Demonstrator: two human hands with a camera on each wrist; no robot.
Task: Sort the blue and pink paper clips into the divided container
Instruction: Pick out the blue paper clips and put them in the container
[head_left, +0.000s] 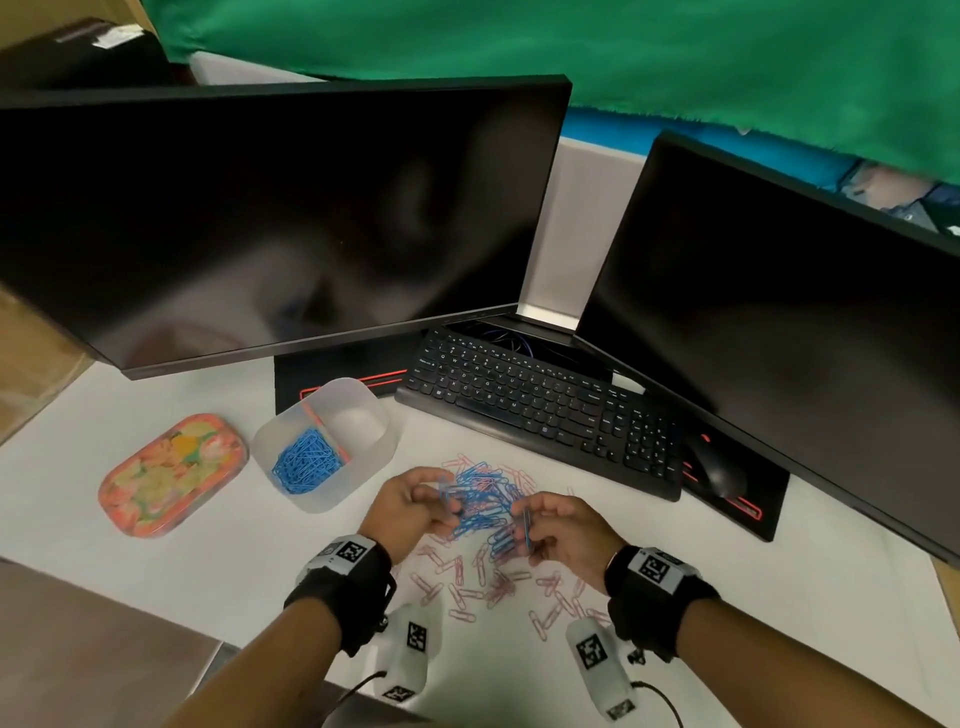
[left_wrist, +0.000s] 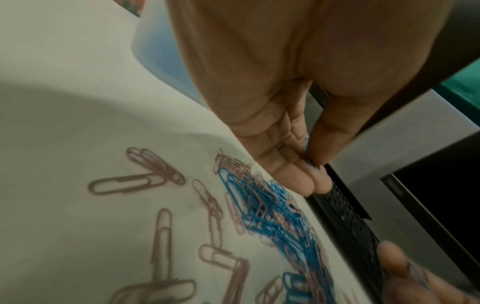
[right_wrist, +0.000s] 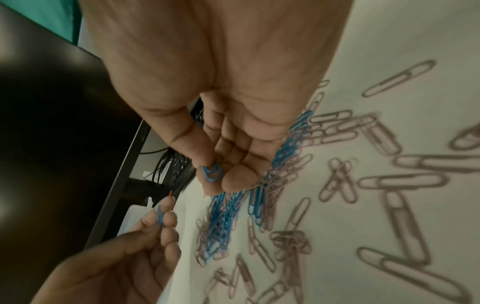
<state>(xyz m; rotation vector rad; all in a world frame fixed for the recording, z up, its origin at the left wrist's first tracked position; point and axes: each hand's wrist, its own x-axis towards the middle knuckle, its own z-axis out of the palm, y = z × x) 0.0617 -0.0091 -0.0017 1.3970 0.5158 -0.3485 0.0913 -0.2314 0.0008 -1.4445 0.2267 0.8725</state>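
Both hands hover over the mixed pile of paper clips (head_left: 480, 506) on the white desk (head_left: 234, 571), near the front edge. Left hand (head_left: 415, 506) pinches blue clips (left_wrist: 310, 158) between thumb and fingertips, other fingers curled in. Right hand (head_left: 563, 535) pinches a blue clip (right_wrist: 212, 171) between thumb and forefinger; palm is turned up in the right wrist view.

Pile: blue clips (head_left: 467, 493) bunched in the centre, tangled with pink; loose pink clips (head_left: 467, 587) spread nearer the person and to the right, a few on the far side too.

Divided container (head_left: 363, 467), translucent, sits left of the pile, just past the left hand. Its left compartment holds a heap of sorted blue clips (head_left: 306, 462); an orange-pink divider (head_left: 324, 431) runs across it. What the right compartment holds, cannot tell.

Around: a floral lid or tin (head_left: 174, 473) further left, apart from the container. Black keyboard (head_left: 545, 410) on the far side of the pile, its near edge close to the outermost clips. Mouse (head_left: 719, 470) on a black pad with red trim (head_left: 748, 512) at right. Two dark monitors, a left monitor (head_left: 270, 218) and a right monitor (head_left: 789, 322), overhang the far desk; the left one's base stands just behind the container. Green cloth (head_left: 571, 47) hangs above. Both wrists carry black straps with tagged camera units (head_left: 597, 654).
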